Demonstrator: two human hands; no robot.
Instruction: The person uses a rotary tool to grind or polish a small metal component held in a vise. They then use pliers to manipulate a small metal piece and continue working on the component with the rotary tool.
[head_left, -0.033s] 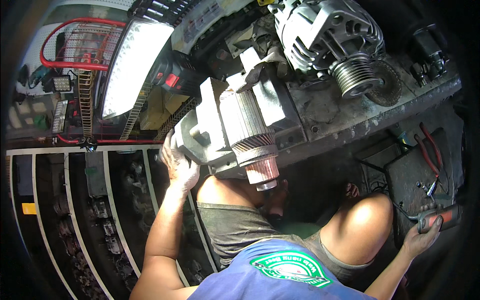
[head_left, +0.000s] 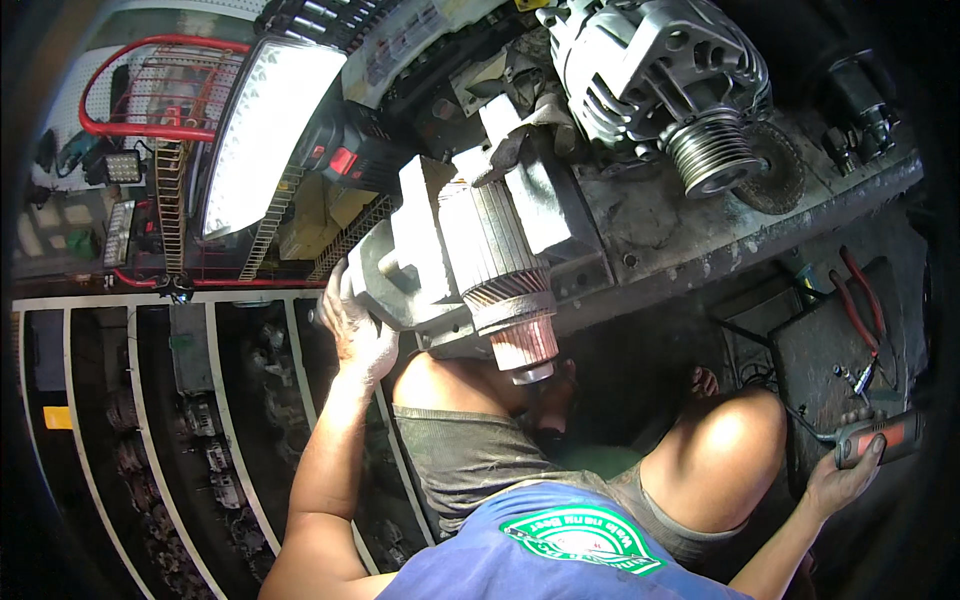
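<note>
A bench vise (head_left: 422,235) holds a motor armature (head_left: 495,235) between its jaws. The armature slants toward me, with its copper commutator (head_left: 525,342) and short shaft end over the bench's front edge. My left hand (head_left: 357,328) is closed round the vise's left side; the fingertips are partly hidden behind the metal. Out at the far right, my right hand (head_left: 842,482) grips a black-and-red corded power tool (head_left: 882,440) above a small side stand. The tool's far end fades into the dark rim.
An alternator (head_left: 665,85) with a ribbed pulley stands on the bench (head_left: 690,240). Red-handled pliers (head_left: 858,305) lie on the side stand (head_left: 810,350). A bright lamp panel (head_left: 270,135) and a cordless tool (head_left: 350,145) are left of the vise. Parts shelves (head_left: 140,420) fill the lower left.
</note>
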